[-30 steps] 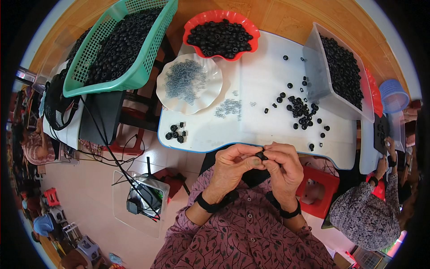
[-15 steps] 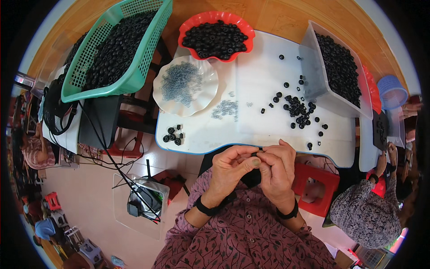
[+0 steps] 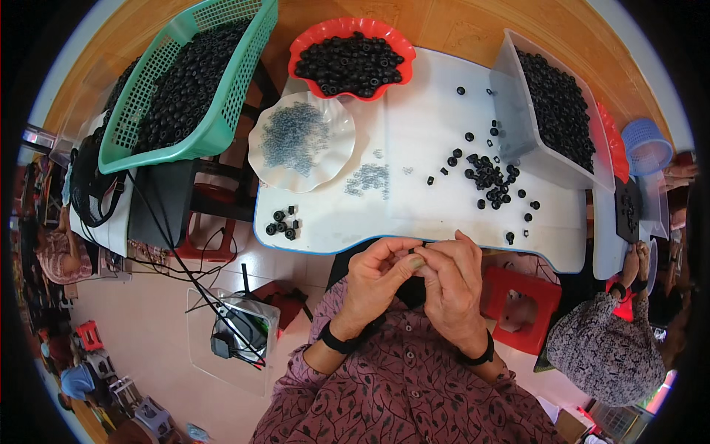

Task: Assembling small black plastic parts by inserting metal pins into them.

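Note:
Just off the table's near edge, my left hand (image 3: 376, 283) and my right hand (image 3: 452, 287) meet at the fingertips. Between them they pinch a small black part (image 3: 412, 251), mostly hidden by thumbs and fingers. Ahead of my right hand lies a loose cluster of small round black parts (image 3: 488, 177). A smaller group of black parts (image 3: 282, 226) sits near the table's left corner. Tiny clear pieces (image 3: 367, 180) are spread beside a white scalloped plate (image 3: 339, 157), which holds many more of them.
A red scalloped bowl (image 3: 405, 53) of black parts stands at the back, a clear plastic bin (image 3: 510, 111) of them at the right. A green basket (image 3: 235, 111) full of black parts is at the left. Another person's patterned sleeve (image 3: 606, 348) shows at the right.
My fingers have shifted slightly around the small black part, both hands still together. The table and containers appear slightly shifted left and up in the view.

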`<state>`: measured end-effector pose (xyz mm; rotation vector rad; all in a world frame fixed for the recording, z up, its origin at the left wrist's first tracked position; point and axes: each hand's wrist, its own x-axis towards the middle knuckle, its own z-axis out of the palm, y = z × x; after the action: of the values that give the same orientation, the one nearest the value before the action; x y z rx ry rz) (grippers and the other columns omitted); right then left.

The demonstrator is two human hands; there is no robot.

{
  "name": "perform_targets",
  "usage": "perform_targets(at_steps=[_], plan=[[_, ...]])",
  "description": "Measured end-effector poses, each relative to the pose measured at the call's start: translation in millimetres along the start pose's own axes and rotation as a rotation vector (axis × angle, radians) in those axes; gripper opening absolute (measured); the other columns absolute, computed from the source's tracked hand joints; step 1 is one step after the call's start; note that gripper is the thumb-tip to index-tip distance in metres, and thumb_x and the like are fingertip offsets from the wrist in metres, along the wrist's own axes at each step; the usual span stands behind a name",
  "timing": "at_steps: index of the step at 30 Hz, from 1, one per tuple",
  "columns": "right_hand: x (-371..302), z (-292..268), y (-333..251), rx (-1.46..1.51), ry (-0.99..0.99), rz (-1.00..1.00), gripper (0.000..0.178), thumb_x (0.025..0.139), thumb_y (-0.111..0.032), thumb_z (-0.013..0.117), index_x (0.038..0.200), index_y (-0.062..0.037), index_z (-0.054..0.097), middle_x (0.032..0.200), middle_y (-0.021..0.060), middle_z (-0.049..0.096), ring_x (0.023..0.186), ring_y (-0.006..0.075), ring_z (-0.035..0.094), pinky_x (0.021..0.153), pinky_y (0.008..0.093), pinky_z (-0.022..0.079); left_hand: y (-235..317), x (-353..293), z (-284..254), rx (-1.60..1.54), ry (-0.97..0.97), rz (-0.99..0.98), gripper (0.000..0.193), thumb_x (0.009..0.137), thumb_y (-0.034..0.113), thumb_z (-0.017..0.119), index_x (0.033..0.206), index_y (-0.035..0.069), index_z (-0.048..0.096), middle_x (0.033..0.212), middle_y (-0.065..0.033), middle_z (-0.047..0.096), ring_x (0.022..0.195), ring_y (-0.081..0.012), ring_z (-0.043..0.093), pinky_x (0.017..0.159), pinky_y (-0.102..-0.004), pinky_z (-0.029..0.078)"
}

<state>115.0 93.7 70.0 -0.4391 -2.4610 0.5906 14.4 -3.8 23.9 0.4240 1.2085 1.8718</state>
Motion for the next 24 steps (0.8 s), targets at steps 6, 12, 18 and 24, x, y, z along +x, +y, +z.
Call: perform_targets(at_steps=[6,12,18,24], plan=[[-5.3,-0.7,-10.1,0.41,0.096,0.289,0.03,0.088,0.001,0.06,0.117,0.0029,0.054,0.098,0.0101,0.057,0.092,0.0219,0.06,0.089,0.0408,0.048,-0.5,4.0,-6.0,-0.226,-0.09,0.043,0.027,0.093,0.011,0.061,0.114,-0.005,0.058,0.095,-0.0095,0.065,0.085,-0.0134,0.062,0.078,-0.0259,0.052],[-12.0,13.1,-10.3,0.742,0.061,0.368,0.038,0.094,-0.008,0.056,0.128,0.0043,0.044,0.111,0.0152,0.056,0.099,0.0199,0.059,0.086,0.031,0.048,0.9,4.0,-7.9,-0.393,-0.146,0.068,0.03,0.093,0.019,0.062,0.112,-0.004,0.058,0.095,-0.0126,0.064,0.08,-0.0145,0.059,0.075,-0.0274,0.051],[-5.0,21.4,-19.5,0.699,-0.13,0.381,0.057,0.091,-0.01,0.061,0.138,0.005,0.033,0.131,0.0184,0.05,0.104,0.017,0.054,0.089,0.029,0.047,9.9,0.1,-6.7,-0.357,-0.153,0.011,0.033,0.092,0.023,0.064,0.108,-0.005,0.058,0.091,-0.0106,0.063,0.08,-0.0124,0.058,0.072,-0.0254,0.051],[1.1,31.3,-23.8,0.781,-0.092,0.446,0.062,0.086,-0.013,0.068,0.136,0.0054,0.036,0.128,0.0156,0.054,0.104,0.0144,0.053,0.089,0.0276,0.046,11.1,-2.1,-4.0,-0.343,-0.081,0.05,0.03,0.09,0.016,0.064,0.108,-0.007,0.057,0.085,-0.0015,0.055,0.08,-0.0097,0.056,0.078,-0.0258,0.052]])
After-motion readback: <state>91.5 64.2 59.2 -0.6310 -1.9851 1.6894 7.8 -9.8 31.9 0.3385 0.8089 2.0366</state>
